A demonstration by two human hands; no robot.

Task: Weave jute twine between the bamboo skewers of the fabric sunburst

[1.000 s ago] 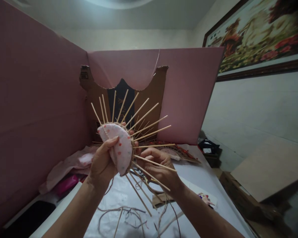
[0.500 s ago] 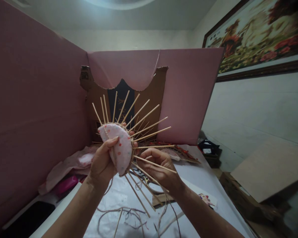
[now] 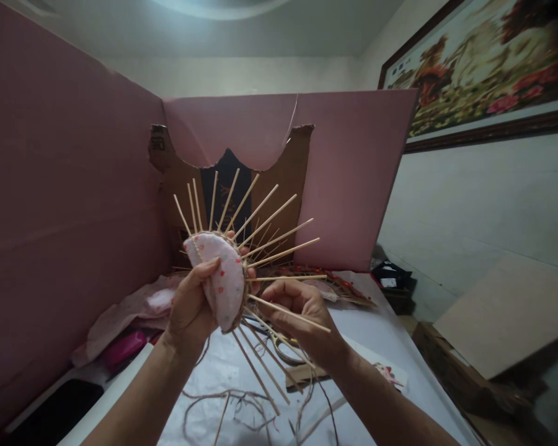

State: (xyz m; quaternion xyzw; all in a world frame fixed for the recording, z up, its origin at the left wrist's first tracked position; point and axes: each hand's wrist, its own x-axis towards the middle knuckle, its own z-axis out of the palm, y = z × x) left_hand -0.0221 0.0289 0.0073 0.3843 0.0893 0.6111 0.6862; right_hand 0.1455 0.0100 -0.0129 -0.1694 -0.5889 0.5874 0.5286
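A half-round pad (image 3: 225, 288) in white cloth with small red prints has thin wooden sticks (image 3: 279, 244) fanning out from its curved, twine-wrapped rim. My left hand (image 3: 193, 300) is closed on the pad, thumb across the front and fingers behind the rim. Among the lower right sticks, my right hand (image 3: 302, 313) is closed in a pinch close to the rim. One stick crosses in front of its fingers, and what they pinch is hidden. Brown twine (image 3: 300, 402) hangs below the right hand and trails over the table.
Scissors (image 3: 286, 350) and a cardboard piece (image 3: 307, 375) lie behind the sticks on the white table (image 3: 376, 347). Further back are another stick-fan piece (image 3: 348, 288) and a cut cardboard panel (image 3: 279, 186). Pink cloth (image 3: 116, 310) and a black object (image 3: 58, 402) are at left.
The pad and its sticks have tilted very slightly. The stick in front of my right hand now points a little lower. Both hands keep nearly the same place and grip.
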